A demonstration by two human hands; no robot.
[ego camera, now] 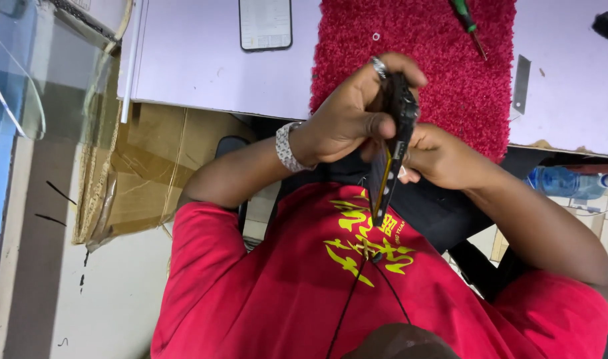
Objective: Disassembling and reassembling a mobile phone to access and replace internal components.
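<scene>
Pinching a black phone (pixel 398 119) edge-on, your left hand (pixel 347 116) closes thumb and fingers around its upper part, while your right hand (pixel 444 156) curls around its lower edge; it hangs above your lap, just before the red mat (pixel 437 60) and table (pixel 197 60)

A slim black device (pixel 396 133) with yellow edge strip, held edge-on above the lap.

Left hand (pixel 347 119) and right hand (pixel 440 156) raised together, fingers curled.

White table (pixel 197 73): phone (pixel 265 24), red mat (pixel 450 73)
</scene>
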